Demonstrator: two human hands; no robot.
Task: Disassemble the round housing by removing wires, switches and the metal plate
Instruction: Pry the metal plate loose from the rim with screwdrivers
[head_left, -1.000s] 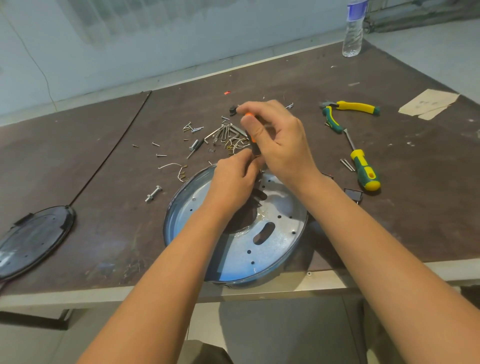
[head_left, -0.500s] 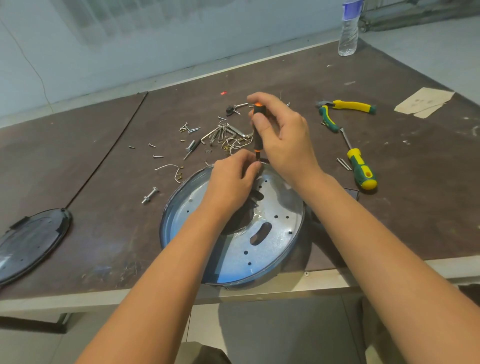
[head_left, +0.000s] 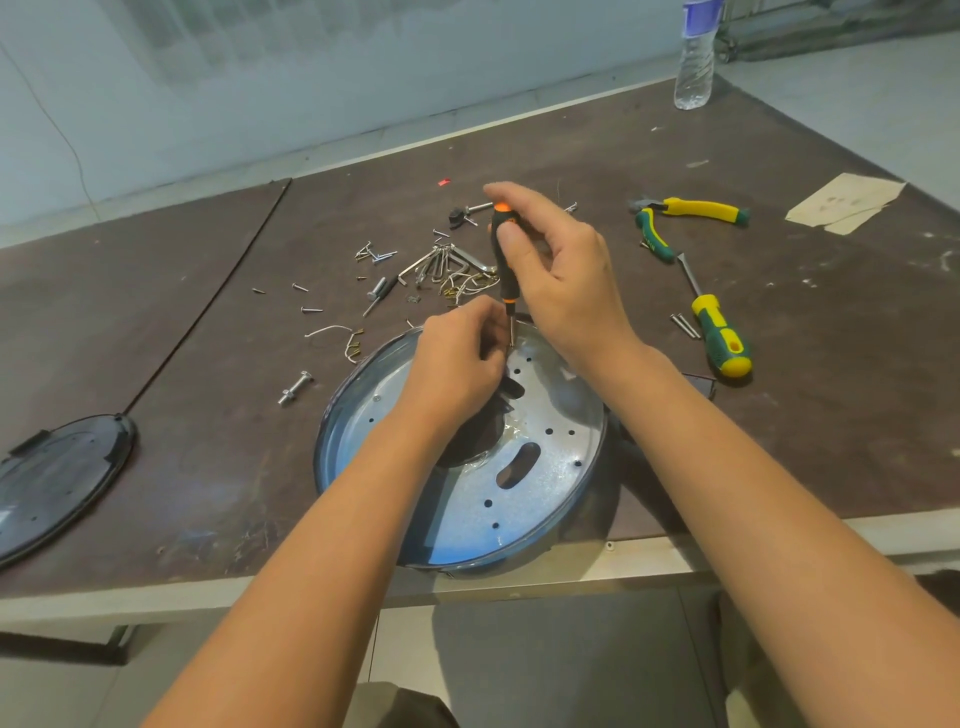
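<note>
The round housing (head_left: 323, 441) lies on the table (head_left: 208, 415) at its near edge, with the metal plate (head_left: 550, 467) still inside it. The right hand (head_left: 561, 280) holds a black and orange screwdriver (head_left: 503, 254) upright, its fingers (head_left: 511, 241) curled round the handle, and the tip stands on the far part of the plate. The left hand (head_left: 457, 364) rests over the plate, its fingers curled and pressed together just beside the shaft; I cannot tell what they pinch. Loose screws (head_left: 447, 270) lie behind the housing and pliers (head_left: 685, 218) lie to the right.
</note>
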